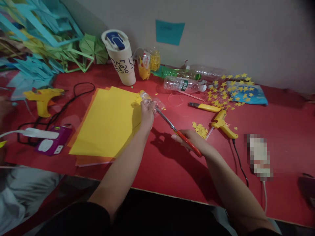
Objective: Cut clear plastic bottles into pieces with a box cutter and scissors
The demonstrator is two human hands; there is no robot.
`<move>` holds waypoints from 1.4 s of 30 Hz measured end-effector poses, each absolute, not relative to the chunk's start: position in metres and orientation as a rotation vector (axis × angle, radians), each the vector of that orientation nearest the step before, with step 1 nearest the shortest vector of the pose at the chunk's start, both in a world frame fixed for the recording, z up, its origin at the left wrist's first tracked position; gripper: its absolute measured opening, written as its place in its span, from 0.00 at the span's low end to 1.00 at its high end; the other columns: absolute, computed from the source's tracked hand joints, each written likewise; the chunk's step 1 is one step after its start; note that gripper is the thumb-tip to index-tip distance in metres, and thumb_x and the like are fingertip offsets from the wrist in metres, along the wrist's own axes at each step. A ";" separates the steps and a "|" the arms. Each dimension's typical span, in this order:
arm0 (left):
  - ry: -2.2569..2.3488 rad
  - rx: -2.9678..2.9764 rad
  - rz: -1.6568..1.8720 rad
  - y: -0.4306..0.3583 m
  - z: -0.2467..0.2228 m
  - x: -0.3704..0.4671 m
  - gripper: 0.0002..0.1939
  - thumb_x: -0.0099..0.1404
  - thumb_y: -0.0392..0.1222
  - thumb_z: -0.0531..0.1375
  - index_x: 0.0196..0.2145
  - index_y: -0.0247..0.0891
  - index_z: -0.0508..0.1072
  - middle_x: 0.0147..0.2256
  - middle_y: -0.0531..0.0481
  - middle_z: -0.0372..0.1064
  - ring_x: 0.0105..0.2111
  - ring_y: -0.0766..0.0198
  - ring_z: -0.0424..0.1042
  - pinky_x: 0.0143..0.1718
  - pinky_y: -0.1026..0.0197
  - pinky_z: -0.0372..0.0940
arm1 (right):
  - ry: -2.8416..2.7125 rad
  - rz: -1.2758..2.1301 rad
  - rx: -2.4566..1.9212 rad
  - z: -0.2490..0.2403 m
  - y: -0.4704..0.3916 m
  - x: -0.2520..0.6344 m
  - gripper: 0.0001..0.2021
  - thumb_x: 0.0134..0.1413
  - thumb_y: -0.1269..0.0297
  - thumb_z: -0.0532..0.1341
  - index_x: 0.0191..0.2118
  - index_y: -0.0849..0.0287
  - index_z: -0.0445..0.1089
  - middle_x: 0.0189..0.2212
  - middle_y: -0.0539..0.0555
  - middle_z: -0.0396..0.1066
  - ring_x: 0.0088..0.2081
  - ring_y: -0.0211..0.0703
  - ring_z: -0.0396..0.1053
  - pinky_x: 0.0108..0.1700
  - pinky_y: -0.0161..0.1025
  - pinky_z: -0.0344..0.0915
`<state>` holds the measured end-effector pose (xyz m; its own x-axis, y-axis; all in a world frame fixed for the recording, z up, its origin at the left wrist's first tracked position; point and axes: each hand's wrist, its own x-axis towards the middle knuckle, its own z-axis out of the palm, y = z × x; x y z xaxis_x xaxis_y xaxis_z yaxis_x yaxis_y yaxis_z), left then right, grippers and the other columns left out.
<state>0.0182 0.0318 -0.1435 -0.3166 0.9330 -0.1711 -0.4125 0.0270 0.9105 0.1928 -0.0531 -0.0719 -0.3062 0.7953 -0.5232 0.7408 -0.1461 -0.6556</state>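
My left hand (147,113) is closed on a small clear plastic bottle piece (159,103), beside the stack of yellow paper (108,121). My right hand (190,141) grips the red handles of a pair of scissors (188,142). The scissors' metal blades point up and left, with their tips at the plastic by my left fingers. Small yellow paper bits lie near the stack's upper right corner. A pile of yellow stars (200,129) sits just beyond my right hand.
Behind stand a white tumbler (121,59) and plastic bottles (183,84). A yellow cutter (205,107) and glue gun (223,124) lie right; another glue gun (43,100), cables and a purple power strip (55,141) lie left. Someone's leg shows lower left.
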 end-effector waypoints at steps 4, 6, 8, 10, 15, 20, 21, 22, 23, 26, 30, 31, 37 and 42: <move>1.200 0.607 1.551 0.032 -0.144 0.018 0.13 0.60 0.44 0.66 0.36 0.44 0.63 0.30 0.54 0.67 0.34 0.61 0.74 0.40 0.57 0.68 | -2.012 1.471 -1.822 -0.072 -0.054 0.193 0.32 0.45 0.25 0.52 0.23 0.53 0.54 0.16 0.46 0.56 0.19 0.37 0.59 0.24 0.36 0.55; 1.195 0.612 1.541 0.032 -0.144 0.018 0.12 0.61 0.43 0.65 0.36 0.44 0.63 0.30 0.54 0.67 0.36 0.60 0.75 0.41 0.56 0.69 | -2.001 1.480 -1.829 -0.071 -0.053 0.193 0.32 0.44 0.24 0.52 0.23 0.53 0.54 0.16 0.46 0.56 0.18 0.37 0.59 0.24 0.36 0.55; 1.193 0.633 1.527 0.031 -0.143 0.018 0.10 0.63 0.41 0.63 0.36 0.44 0.63 0.29 0.55 0.66 0.36 0.60 0.75 0.41 0.56 0.69 | -1.992 1.483 -1.828 -0.070 -0.053 0.193 0.33 0.44 0.24 0.52 0.23 0.53 0.54 0.16 0.46 0.56 0.18 0.37 0.59 0.24 0.36 0.55; 1.194 0.650 1.521 0.030 -0.142 0.018 0.11 0.63 0.42 0.63 0.37 0.44 0.62 0.29 0.55 0.66 0.36 0.60 0.76 0.41 0.56 0.69 | -1.995 1.480 -1.828 -0.070 -0.053 0.193 0.32 0.44 0.24 0.52 0.23 0.53 0.54 0.16 0.46 0.56 0.19 0.37 0.59 0.24 0.36 0.55; 1.175 0.629 1.545 0.030 -0.139 0.019 0.13 0.61 0.42 0.65 0.36 0.44 0.62 0.29 0.54 0.66 0.33 0.62 0.74 0.35 0.60 0.67 | -2.000 1.439 -1.802 -0.079 -0.054 0.193 0.32 0.48 0.26 0.50 0.24 0.54 0.57 0.16 0.46 0.56 0.19 0.37 0.57 0.23 0.36 0.54; 1.176 0.623 1.563 0.031 -0.139 0.018 0.10 0.63 0.38 0.62 0.35 0.44 0.62 0.29 0.56 0.67 0.28 0.66 0.72 0.29 0.64 0.64 | -1.975 1.375 -1.809 -0.085 -0.056 0.192 0.31 0.52 0.28 0.50 0.24 0.55 0.59 0.17 0.47 0.58 0.18 0.36 0.55 0.23 0.36 0.53; 1.179 0.631 1.564 0.031 -0.138 0.018 0.09 0.63 0.38 0.62 0.35 0.44 0.62 0.30 0.56 0.67 0.29 0.66 0.73 0.31 0.63 0.65 | -1.980 1.364 -1.815 -0.085 -0.056 0.192 0.31 0.52 0.28 0.50 0.23 0.55 0.59 0.17 0.47 0.58 0.18 0.36 0.55 0.23 0.36 0.53; 1.181 0.636 1.561 0.031 -0.138 0.017 0.09 0.63 0.37 0.62 0.35 0.44 0.62 0.30 0.56 0.67 0.30 0.66 0.73 0.34 0.61 0.67 | -1.985 1.354 -1.818 -0.084 -0.056 0.191 0.31 0.51 0.28 0.50 0.23 0.55 0.59 0.17 0.47 0.58 0.18 0.36 0.56 0.23 0.36 0.53; 1.182 0.636 1.557 0.031 -0.137 0.017 0.09 0.63 0.37 0.61 0.35 0.44 0.62 0.31 0.56 0.67 0.31 0.65 0.74 0.36 0.60 0.67 | -1.988 1.348 -1.819 -0.084 -0.056 0.191 0.31 0.50 0.27 0.50 0.22 0.55 0.58 0.17 0.47 0.58 0.18 0.36 0.56 0.23 0.36 0.53; 1.161 0.609 1.557 0.030 -0.133 0.018 0.10 0.63 0.36 0.60 0.35 0.45 0.61 0.31 0.55 0.67 0.36 0.63 0.75 0.40 0.58 0.68 | -1.986 1.338 -1.822 -0.084 -0.056 0.191 0.31 0.51 0.29 0.51 0.22 0.55 0.59 0.16 0.47 0.58 0.19 0.37 0.58 0.24 0.36 0.54; 1.137 0.607 1.559 0.031 -0.129 0.017 0.10 0.62 0.35 0.60 0.35 0.45 0.60 0.30 0.56 0.65 0.36 0.63 0.74 0.40 0.59 0.68 | -1.969 1.378 -1.839 -0.085 -0.055 0.191 0.29 0.52 0.31 0.53 0.22 0.55 0.59 0.16 0.47 0.57 0.19 0.37 0.58 0.23 0.36 0.53; 1.134 0.608 1.558 0.031 -0.128 0.017 0.10 0.62 0.35 0.60 0.35 0.44 0.60 0.30 0.56 0.65 0.35 0.63 0.74 0.41 0.58 0.68 | -1.964 1.393 -1.840 -0.084 -0.055 0.190 0.29 0.52 0.31 0.53 0.22 0.55 0.59 0.16 0.47 0.56 0.18 0.37 0.58 0.23 0.35 0.52; 1.131 0.641 1.572 0.029 -0.129 0.017 0.10 0.63 0.37 0.60 0.36 0.45 0.59 0.31 0.56 0.65 0.32 0.65 0.72 0.39 0.60 0.66 | -1.970 1.412 -1.817 -0.075 -0.056 0.189 0.32 0.47 0.26 0.51 0.23 0.54 0.57 0.16 0.47 0.56 0.18 0.36 0.56 0.22 0.35 0.51; 1.098 0.719 1.557 0.026 -0.131 0.019 0.12 0.62 0.39 0.64 0.37 0.44 0.62 0.36 0.53 0.65 0.40 0.63 0.71 0.49 0.58 0.64 | -1.952 1.435 -1.776 -0.080 -0.058 0.192 0.31 0.48 0.26 0.53 0.24 0.54 0.55 0.17 0.45 0.55 0.18 0.35 0.56 0.22 0.35 0.53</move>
